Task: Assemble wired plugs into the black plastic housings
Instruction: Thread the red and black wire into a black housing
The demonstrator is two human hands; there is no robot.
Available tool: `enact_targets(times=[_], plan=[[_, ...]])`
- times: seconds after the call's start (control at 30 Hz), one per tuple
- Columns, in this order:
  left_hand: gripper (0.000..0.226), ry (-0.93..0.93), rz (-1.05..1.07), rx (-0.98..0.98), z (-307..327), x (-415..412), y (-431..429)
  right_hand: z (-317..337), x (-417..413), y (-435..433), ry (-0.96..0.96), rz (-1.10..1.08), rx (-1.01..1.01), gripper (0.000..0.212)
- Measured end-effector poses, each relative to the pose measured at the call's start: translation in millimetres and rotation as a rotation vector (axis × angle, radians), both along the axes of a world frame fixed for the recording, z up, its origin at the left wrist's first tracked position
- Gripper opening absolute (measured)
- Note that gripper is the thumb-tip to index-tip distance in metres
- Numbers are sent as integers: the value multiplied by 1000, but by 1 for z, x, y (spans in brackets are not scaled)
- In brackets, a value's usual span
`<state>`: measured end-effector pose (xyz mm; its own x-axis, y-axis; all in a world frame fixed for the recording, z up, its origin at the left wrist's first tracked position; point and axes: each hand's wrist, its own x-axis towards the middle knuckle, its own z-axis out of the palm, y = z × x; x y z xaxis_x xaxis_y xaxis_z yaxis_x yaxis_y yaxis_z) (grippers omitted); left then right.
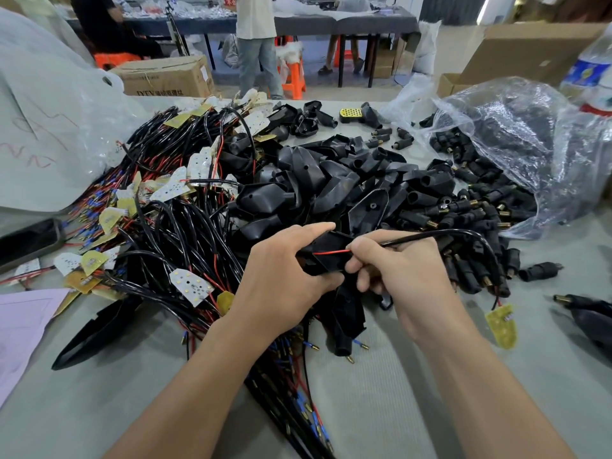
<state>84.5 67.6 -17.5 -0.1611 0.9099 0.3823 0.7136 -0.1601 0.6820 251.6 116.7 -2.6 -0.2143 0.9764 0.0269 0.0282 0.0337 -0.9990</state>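
- A workshop floor lies beyond the table, with a brown cardboard box (pixel 165 76), an orange plastic stool (pixel 294 77) and a standing person in a pale shirt and jeans (pixel 256 44) in front of a long dark-covered table.
- In the foreground is a grey ribbed table surface (pixel 397 392), heaped with parts.
- The left hand (pixel 281 276) grips a black plastic housing with a pointed shell shape (pixel 328 243). Its fingers are curled round it, with one digit along the top edge and another under the bottom edge.
- That housing is held just above the heap, at the middle of the view and between the two hands.
- The right hand (pixel 407 276) pinches a thin black cable (pixel 430 234) between thumb and forefinger right at the housing's edge. The other fingers are curled below.
- A thin red wire (pixel 331 252) runs from that pinch across the housing's open inside.
- The black cable arcs to the right and down to a small yellow circuit board (pixel 501 326) lying on the table.
- A pile of empty black housings (pixel 331 180) sits just behind the hands.
- To its left spreads a tangle of black and red wires with white and yellow boards (pixel 182 210).
- To the right, black cylindrical plugs with brass tips (pixel 463 210) spill from a crumpled clear plastic bag (pixel 530 144).
- A clear water bottle with a blue label (pixel 592 71) stands at the far right.
- A dark phone (pixel 29 240) and a pink sheet of paper (pixel 20 326) lie at the left edge, below a large white plastic bag (pixel 49 127).
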Motion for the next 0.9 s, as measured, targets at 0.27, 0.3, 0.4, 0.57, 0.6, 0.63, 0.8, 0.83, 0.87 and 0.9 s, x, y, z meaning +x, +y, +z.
enact_targets(times=[0.27, 0.3, 0.4, 0.57, 0.6, 0.63, 0.8, 0.83, 0.87, 0.9], plan=[[48, -653, -270, -163, 14, -6, 2, 1, -6, -5, -260, -359, 246, 11], [42, -730, -275, -173, 15, -6, 2, 1, -5, -5, -257, -411, 235, 14], [42, -875, -234, -201, 15, -2, 3, 0, -4, -5, -263, -472, 213, 32], [41, -1096, -127, -154, 16, 1, 7, 5, 0, -3, 285, 46, -85, 36], [41, -1092, -108, -147, 15, 0, 8, 6, 2, -4, 349, 136, -134, 35], [40, -1072, -94, -144, 15, -1, 8, 8, 3, -5, 360, 186, -153, 34], [25, -776, 15, -74, 13, -6, 6, 5, 5, -4, 232, 61, -102, 20], [22, -686, 43, -48, 12, -7, 6, 5, 5, -3, 223, 21, -111, 15], [23, -622, 67, -30, 11, -8, 7, 3, 5, -2, 221, -6, -125, 12], [26, -594, 82, -24, 10, -9, 8, 5, 5, -1, 255, -22, -165, 10]])
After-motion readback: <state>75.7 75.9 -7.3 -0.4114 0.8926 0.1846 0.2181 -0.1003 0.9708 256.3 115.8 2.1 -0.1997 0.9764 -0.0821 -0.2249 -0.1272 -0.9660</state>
